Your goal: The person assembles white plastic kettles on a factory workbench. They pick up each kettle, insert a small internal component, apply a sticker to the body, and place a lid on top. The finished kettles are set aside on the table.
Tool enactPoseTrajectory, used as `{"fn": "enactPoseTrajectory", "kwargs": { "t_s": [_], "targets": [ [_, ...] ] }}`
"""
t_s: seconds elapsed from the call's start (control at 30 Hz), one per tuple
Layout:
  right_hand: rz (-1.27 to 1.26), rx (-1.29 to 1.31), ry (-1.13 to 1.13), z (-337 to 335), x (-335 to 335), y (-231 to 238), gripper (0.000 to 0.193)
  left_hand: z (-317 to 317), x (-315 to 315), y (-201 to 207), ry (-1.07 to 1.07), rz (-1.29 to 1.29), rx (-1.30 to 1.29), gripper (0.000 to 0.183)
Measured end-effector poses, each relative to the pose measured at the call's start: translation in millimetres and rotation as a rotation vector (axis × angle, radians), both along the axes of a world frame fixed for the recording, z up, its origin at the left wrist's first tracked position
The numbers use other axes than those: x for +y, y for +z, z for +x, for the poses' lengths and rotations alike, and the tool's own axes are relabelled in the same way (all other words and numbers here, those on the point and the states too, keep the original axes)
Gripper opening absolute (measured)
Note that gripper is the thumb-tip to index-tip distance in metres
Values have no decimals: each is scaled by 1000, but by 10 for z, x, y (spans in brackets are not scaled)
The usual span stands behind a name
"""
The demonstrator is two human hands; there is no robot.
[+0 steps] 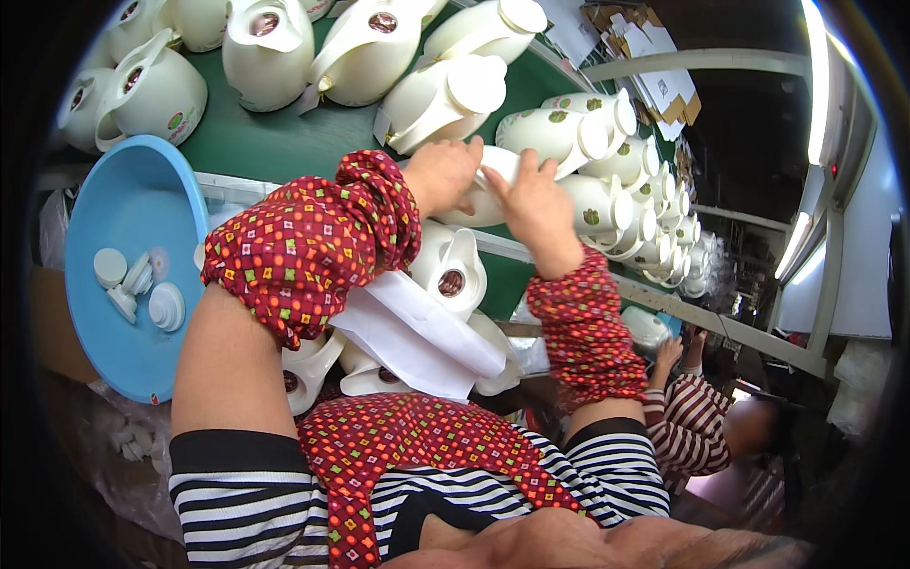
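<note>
Both hands are on a white thermos jug (485, 204) at the near edge of the green workbench (294, 144), its lid end between them. My left hand (442, 176) holds it from the left, fingers curled over its top. My right hand (540, 207) grips the other side, with thumb and fingers bent around the lid end. The hands partly hide this jug. Just below, an open-topped white jug (451, 270) stands close to my body, its shiny reddish mouth showing. White sheets of paper (417, 332) lie over more jugs there.
Several lidless cream jugs (268, 57) stand at the back left. Lidded jugs with green leaf prints (547, 137) lie in rows to the right. A blue basin (95, 332) with white lids stands at my left. A co-worker in a striped top (687, 422) sits at the right.
</note>
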State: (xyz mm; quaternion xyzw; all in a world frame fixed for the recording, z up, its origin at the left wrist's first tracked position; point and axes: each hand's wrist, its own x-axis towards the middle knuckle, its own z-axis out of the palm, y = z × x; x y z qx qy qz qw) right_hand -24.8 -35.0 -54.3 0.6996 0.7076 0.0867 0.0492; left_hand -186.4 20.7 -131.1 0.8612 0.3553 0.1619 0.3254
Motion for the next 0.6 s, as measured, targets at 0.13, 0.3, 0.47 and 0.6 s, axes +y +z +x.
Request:
{"fn": "enactPoseTrajectory", "kwargs": {
  "t_s": [0.13,0.3,0.47,0.6],
  "targets": [
    [58,101,153,89,472,319,74,-141,-69,255,110,158,-39,63],
    [-195,42,149,-333,1153,398,83,-382,82,310,474,68,-92,55],
    [-385,34,502,-220,1335,425,97,-451,249,106,347,-168,-19,40],
    [-552,-73,195,-438,1413,604,77,-425,255,-31,350,-152,-76,28]
  ]
}}
